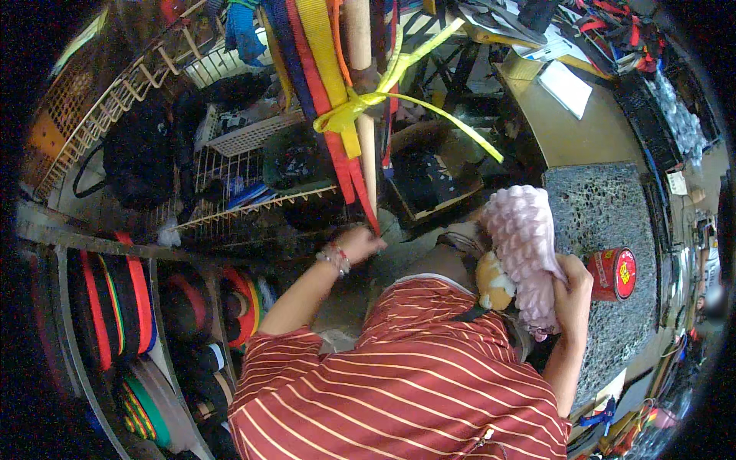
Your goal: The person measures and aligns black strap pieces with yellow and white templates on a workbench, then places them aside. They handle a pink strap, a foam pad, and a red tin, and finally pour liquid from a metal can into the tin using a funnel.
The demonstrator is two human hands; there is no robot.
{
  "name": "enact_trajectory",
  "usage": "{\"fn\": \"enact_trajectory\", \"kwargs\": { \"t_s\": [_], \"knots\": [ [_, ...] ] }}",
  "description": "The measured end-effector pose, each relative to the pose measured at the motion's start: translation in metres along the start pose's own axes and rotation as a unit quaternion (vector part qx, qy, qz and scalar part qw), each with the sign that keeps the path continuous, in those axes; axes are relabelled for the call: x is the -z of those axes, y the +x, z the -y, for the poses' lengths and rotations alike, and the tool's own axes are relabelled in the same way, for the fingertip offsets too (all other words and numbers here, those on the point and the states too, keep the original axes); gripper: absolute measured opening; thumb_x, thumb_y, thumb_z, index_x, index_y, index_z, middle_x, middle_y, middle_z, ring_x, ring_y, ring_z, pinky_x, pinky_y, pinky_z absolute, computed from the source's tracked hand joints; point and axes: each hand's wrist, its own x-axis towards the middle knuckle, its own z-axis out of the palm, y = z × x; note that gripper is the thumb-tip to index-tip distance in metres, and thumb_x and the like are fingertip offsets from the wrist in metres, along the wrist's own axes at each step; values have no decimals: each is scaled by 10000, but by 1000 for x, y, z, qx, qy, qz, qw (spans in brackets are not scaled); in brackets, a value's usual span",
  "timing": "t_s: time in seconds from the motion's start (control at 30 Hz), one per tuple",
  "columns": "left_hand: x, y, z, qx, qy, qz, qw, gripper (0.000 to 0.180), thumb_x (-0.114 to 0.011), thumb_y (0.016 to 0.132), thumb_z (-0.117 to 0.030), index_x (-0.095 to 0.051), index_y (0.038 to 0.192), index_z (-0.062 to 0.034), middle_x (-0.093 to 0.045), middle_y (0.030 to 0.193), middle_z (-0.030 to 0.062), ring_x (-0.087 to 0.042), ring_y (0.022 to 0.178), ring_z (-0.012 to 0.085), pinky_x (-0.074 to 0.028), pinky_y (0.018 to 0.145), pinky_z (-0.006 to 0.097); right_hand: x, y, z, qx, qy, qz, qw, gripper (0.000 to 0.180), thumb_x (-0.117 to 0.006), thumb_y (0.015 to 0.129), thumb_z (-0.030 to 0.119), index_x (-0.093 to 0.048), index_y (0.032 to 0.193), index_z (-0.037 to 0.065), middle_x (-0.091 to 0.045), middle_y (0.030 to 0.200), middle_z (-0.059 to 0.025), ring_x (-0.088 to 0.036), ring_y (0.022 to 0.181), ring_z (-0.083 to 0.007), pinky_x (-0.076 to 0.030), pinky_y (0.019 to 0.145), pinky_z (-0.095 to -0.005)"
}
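Gripping a pink bumpy bag (pixel 525 245) (plush toy (pixel 494 280) inside), right hand (pixel 573 295) fingers clenched; left hand (pixel 359 244) pinches red strap (pixel 354 180).

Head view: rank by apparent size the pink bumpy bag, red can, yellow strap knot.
1. pink bumpy bag, held in the right hand, nearer the camera.
2. red can.
3. yellow strap knot; close to the can, unsure.

A speckled grey tabletop (pixel 606 222) is running along the right, with a tan counter (pixel 571 126) adjoining it beyond. Wire racks (pixel 230 192) are crowding the left side above shelves (pixel 115 307) holding rolls of striped webbing, while coloured straps (pixel 322 69) are hanging down a wooden post (pixel 360 46) under dim, uneven light.
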Motion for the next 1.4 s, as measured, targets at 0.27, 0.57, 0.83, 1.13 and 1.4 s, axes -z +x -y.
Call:
{"fn": "enact_trajectory", "kwargs": {
  "t_s": [0.27, 0.57, 0.83, 1.13, 1.4],
  "knots": [
    [16, -115, -177, -333, -51, -585, 737, 1125, -852, 610, -453, -216, 1424, -7, -264, 1418, 230, -249, 1354, 379, -212, 1106, 492, 18, 13, 79, 260, 50, 134, 955, 370, -631, 581, 22, -672, 948, 45, -503, 697, -88, -540, 697, -290, -435, 629, -388],
    [104, -179, -145, -182, 189, -24, 965, 311, -502, 843, -142, -611, 1126, -72, -628, 929, 157, -616, 878, 307, -497, 787, 399, -29, 17, 129, 452, 132, 148, 869, 358, -714, 663, 129, -641, 1009, 71, -601, 976, -76, -574, 957, -255, -447, 844, -370],
    [133, -167, 2, 20, 279, -154, 948, 207, -537, 798, -119, -662, 954, -66, -621, 926, 153, -607, 839, 357, -513, 758, 407, -17, 17, 71, 274, 191, 166, 928, 345, -687, 761, 86, -627, 1101, 77, -591, 1101, -122, -563, 1052, -317, -452, 912, -399],
    [73, -93, 112, 77, 365, -427, 823, 401, -489, 801, -39, -630, 1163, -137, -585, 1208, 112, -534, 1113, 307, -396, 982, 439, -16, 4, 60, 212, 241, 127, 939, 229, -649, 758, -22, -689, 977, 37, -658, 1000, -103, -610, 979, -274, -483, 848, -358],
    [71, -12, 204, 181, 305, -320, 879, 456, -632, 780, -204, -550, 1197, -39, -536, 1245, 239, -487, 1180, 388, -376, 1020, 477, -3, 7, 75, 198, 232, 157, 939, 251, -649, 760, -17, -679, 1004, 32, -658, 992, -109, -615, 964, -275, -485, 836, -368]
  ]
}}
